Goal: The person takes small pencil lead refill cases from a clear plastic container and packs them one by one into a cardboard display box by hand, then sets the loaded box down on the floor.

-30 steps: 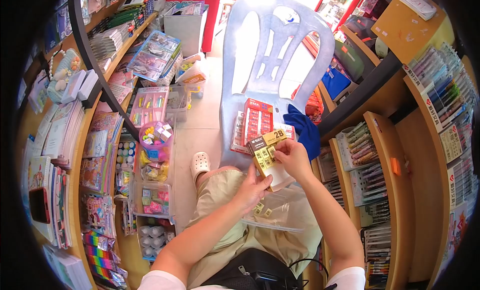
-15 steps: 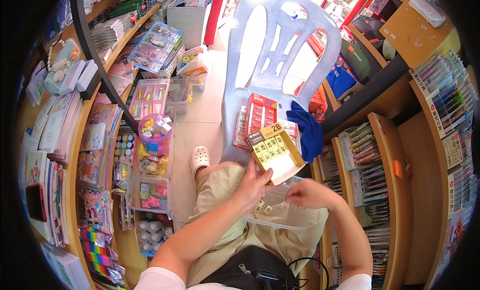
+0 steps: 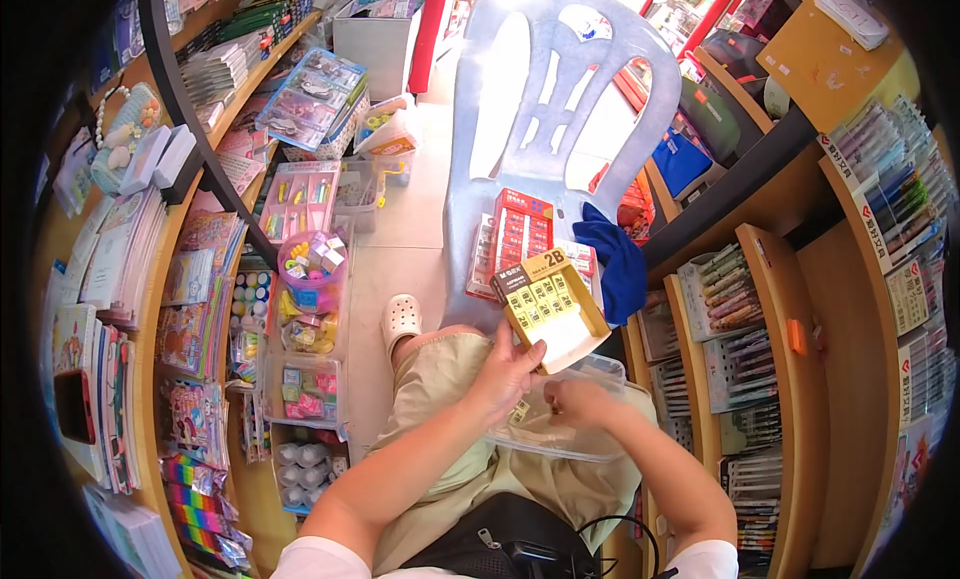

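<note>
My left hand grips a cardboard box marked 2B, tilted, with yellow erasers in rows in its far part and bare white card in the near part. On my lap rests a clear plastic bin, holding a few loose erasers. Over this bin, just below the box, is my right hand, its fingers curled together; what they hold, if anything, is hidden. Beyond the box, red-and-white eraser boxes lie on the seat of a blue plastic chair.
A dark blue cloth lies on the chair's right side. Shelves of pens stand close on my right. To the left are shelves of notebooks and floor bins with small goods. A pale clog is on the floor.
My right hand has moved left and inward over the clear bin, now covering part of the loose erasers. My left hand and the 2B box have barely moved.
</note>
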